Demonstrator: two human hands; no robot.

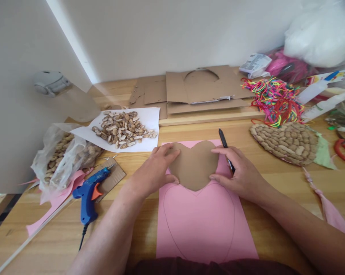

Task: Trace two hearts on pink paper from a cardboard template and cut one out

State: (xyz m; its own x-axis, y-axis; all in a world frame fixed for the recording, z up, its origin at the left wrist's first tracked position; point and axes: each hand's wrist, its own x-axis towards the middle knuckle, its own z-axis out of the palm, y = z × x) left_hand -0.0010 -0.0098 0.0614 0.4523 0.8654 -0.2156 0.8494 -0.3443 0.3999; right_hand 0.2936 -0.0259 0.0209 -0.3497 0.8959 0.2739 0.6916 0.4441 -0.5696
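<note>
A brown cardboard heart [193,166] lies flat on the upper part of a pink sheet [198,225]. Below it, a larger heart outline is drawn on the pink paper. My left hand [155,168] holds the heart's left edge between thumb and fingers. On the right edge, my right hand [238,170] grips the heart the same way. A black pen [223,138] lies beside my right hand, its lower part partly behind the fingers.
A blue glue gun [89,193] lies left, near a bag of peanuts [58,156]. Peanut shells [122,128] sit on white paper. Cardboard pieces [201,88] lie at the back. Colourful cords [278,99], a shell-covered piece [285,143] and red-handled scissors [344,151] are right.
</note>
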